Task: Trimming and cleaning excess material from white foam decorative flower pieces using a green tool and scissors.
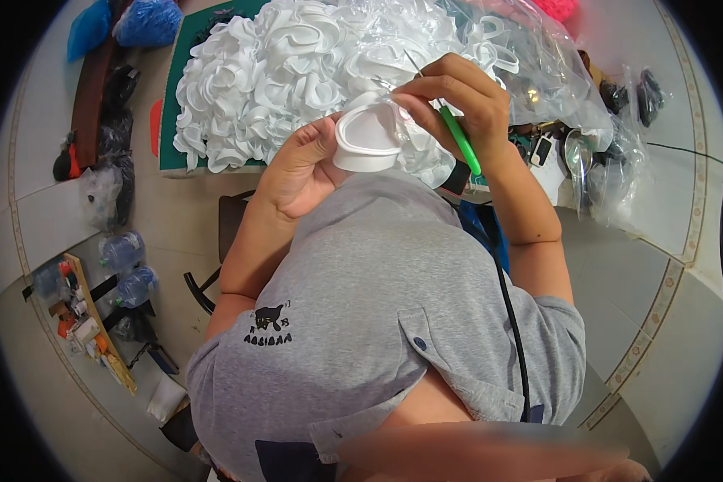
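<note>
My left hand (299,167) grips a white oval piece (367,166) by its left side, between thumb and fingers. The piece looks like a shallow cup with a raised rim. In my right hand (470,100) is a green-handled tool (460,143), its handle pointing down toward me. Slim metal tips stick out past the fingers above the piece; the exact kind of tool cannot be made out. The right fingertips are close to the piece's upper right rim. Behind both hands rises a big heap of similar white curled pieces (289,64).
The heap lies on a green mat (170,145) on the table. To its right are a clear plastic bag (546,72) and small items, among them a dark key fob (542,149). A chair (233,229) stands at the left; water bottles (136,285) are beyond it. A black cable (510,321) hangs over my shirt.
</note>
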A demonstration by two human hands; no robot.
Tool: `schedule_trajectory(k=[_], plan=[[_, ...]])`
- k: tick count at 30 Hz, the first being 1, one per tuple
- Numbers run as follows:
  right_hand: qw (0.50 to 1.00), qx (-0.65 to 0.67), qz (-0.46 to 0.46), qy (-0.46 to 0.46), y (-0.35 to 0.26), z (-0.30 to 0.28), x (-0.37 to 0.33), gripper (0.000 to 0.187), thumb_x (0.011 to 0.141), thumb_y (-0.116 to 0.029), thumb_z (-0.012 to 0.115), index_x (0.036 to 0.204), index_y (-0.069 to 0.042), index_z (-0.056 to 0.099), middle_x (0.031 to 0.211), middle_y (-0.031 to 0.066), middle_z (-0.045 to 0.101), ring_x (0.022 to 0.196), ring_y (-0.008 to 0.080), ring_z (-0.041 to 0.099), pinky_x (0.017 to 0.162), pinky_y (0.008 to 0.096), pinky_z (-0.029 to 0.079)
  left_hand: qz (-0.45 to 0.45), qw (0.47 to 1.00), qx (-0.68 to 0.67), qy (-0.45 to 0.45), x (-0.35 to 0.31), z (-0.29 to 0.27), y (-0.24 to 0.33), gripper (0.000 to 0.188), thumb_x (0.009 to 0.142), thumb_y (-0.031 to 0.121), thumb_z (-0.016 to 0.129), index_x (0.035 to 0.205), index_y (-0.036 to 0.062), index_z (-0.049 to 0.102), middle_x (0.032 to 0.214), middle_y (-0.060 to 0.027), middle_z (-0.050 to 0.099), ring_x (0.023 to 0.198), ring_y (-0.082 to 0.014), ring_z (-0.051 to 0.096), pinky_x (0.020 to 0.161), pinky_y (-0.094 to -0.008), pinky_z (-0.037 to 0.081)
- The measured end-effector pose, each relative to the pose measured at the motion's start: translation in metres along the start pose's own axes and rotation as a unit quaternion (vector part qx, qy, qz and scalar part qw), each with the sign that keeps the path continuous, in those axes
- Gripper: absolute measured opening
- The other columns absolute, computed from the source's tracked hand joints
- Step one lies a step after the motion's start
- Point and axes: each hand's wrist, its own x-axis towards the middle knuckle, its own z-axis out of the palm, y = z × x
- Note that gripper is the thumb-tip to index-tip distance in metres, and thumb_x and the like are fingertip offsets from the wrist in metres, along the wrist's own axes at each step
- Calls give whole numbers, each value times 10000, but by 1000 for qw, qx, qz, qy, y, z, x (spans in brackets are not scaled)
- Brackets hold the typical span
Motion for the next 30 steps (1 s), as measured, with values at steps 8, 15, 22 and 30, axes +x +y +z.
schedule_trajectory(k=[8,15,22,30], plan=[[996,-6,-86,-4,-7,5,6,257,626,-46,752,865,-40,657,774,66,586,669,198,568,569,283,459,-20,999,-32,-10,0,-3,2,314,902,258,557,1094,8,562,1049,-59,618,988,-163,596,912,-335,473],[983,-79,-143,-77,-4,12,2,287,615,-25,734,890,-28,651,777,60,572,688,207,570,567,295,466,-19,999,1,32,3,-6,-2,283,911,216,555,1105,10,559,1066,-78,614,982,-167,600,912,-340,476],[999,34,-37,9,-7,11,-1,290,620,52,704,895,-33,671,749,77,584,649,194,579,552,279,466,-15,993,-112,32,4,-2,1,294,927,206,522,1149,14,539,1119,-83,593,1069,-202,552,982,-390,414],[995,17,-94,2,-9,15,-3,304,607,-32,738,901,-35,664,767,81,587,656,204,577,545,276,456,-13,997,-76,24,8,4,1,273,948,216,480,1158,51,536,1114,-77,593,1038,-181,561,959,-382,426]])
